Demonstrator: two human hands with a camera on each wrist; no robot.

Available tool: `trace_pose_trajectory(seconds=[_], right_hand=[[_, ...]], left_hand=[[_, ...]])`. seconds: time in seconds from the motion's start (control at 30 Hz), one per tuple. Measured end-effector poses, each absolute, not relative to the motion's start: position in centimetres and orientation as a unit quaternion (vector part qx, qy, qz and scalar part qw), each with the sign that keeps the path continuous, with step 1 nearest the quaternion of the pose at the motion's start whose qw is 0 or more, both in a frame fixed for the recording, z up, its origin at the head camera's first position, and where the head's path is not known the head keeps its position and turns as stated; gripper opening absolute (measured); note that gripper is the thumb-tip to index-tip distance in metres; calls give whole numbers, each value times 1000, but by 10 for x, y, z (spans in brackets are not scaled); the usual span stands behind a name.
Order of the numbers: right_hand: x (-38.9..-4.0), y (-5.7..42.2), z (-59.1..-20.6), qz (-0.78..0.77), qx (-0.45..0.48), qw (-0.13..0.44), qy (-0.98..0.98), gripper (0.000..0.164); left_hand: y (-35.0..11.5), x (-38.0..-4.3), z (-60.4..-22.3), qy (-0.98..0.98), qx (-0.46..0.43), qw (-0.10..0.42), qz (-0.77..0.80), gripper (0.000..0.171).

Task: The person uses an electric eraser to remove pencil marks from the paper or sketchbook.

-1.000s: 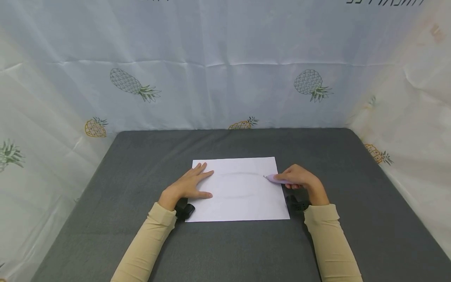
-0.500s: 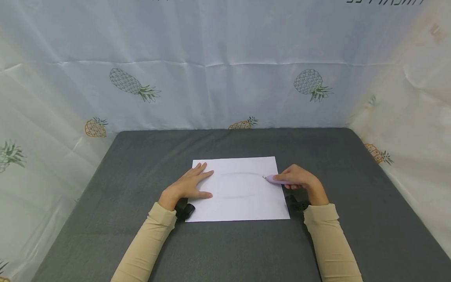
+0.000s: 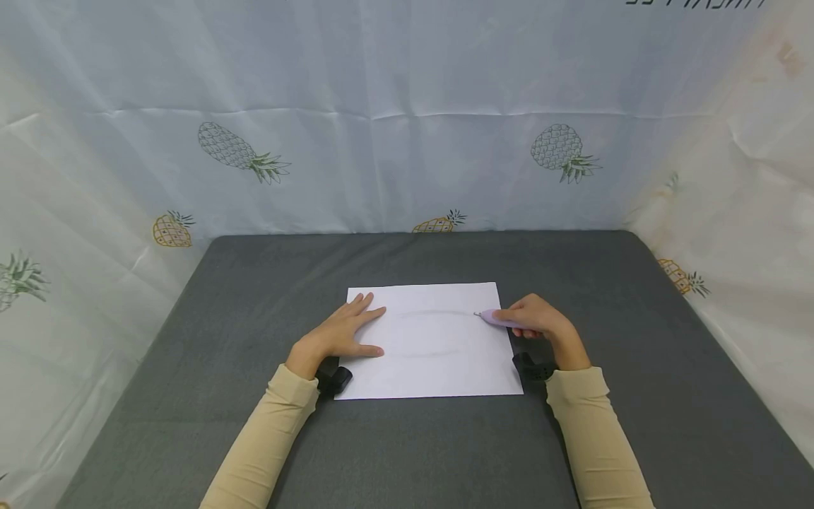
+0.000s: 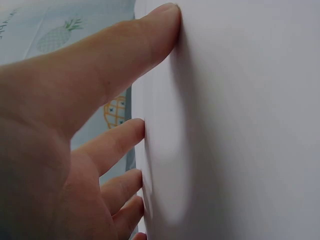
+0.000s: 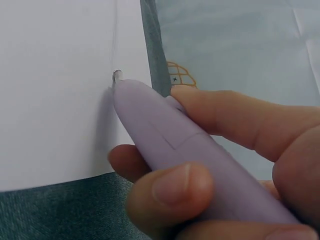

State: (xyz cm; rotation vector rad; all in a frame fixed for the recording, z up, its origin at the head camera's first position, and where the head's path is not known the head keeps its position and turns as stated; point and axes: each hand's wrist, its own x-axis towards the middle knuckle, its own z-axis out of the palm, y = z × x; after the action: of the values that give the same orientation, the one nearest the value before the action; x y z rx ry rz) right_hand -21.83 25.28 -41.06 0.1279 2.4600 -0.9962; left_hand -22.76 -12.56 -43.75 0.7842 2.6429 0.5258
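A white sheet of paper (image 3: 439, 375) lies on the dark grey table and bears two faint grey lines. My left hand (image 3: 343, 331) rests on its left side with fingers spread. In the left wrist view the thumb (image 4: 160, 25) and fingertips touch the paper. My right hand (image 3: 537, 317) grips a lavender electric eraser (image 5: 165, 130) over the sheet's right edge. Its small tip is at the right end of the upper line, close against the paper. One fingertip lies at a small button on the eraser's body; the rear end is hidden in the hand.
The grey table (image 3: 407, 452) extends around the paper on all sides. Behind it hangs a pale curtain (image 3: 394, 170) printed with pineapples, continuing along both sides. A dark wrist camera (image 3: 335, 382) on the left wrist overlaps the sheet's lower left corner.
The right hand and the eraser's tip have shifted slightly away from the body, up to the line's end. The left hand and the paper have stayed in place.
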Motion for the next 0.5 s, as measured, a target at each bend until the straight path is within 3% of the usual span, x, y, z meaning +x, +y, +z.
trace_pose_trajectory(seconds=[0.23, 0.5], right_hand=[[-217, 253, -409, -360, 39, 262, 895, 40], [-219, 254, -411, -350, 46, 249, 902, 42]], left_hand=[[-125, -228, -438, 928, 274, 171, 186, 84], [-125, -228, -440, 929, 273, 170, 185, 84]])
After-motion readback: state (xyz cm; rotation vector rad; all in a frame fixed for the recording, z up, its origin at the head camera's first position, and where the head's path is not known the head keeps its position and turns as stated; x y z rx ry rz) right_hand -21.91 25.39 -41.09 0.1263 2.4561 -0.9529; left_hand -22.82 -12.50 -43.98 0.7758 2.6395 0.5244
